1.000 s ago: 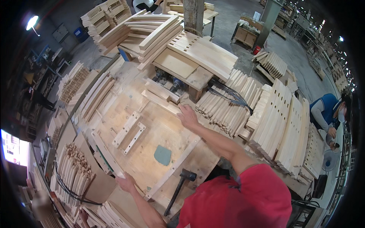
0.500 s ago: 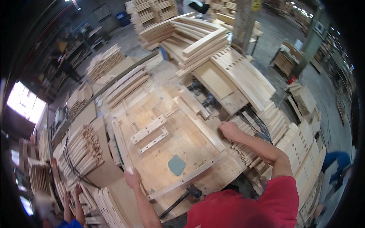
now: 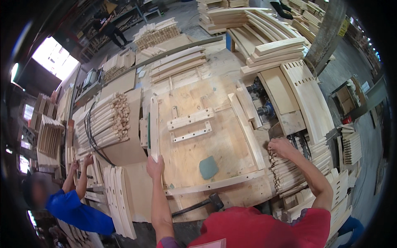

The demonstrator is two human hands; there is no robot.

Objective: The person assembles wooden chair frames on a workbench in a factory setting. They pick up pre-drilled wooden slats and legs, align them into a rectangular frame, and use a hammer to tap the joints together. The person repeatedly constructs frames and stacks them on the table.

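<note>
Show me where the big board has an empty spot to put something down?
The plywood board lies bare between the two drilled strips and the green pad. It is crowded by the right hand, on stacked slats, and by the left hand, on a rail.

A plywood board (image 3: pixel 215 140) fills the centre of the frame, with two short cleats (image 3: pixel 191 125) on it. Along its left edge lies a long slat (image 3: pixel 154 126), the left hand (image 3: pixel 155 167) at its lower end. The right hand (image 3: pixel 281 147) rests on a stack of sticks (image 3: pixel 285 173) right of the board. A mallet (image 3: pixel 202 204) lies below the board. A bundle of rods (image 3: pixel 108 120) sits left of the slat.
</note>
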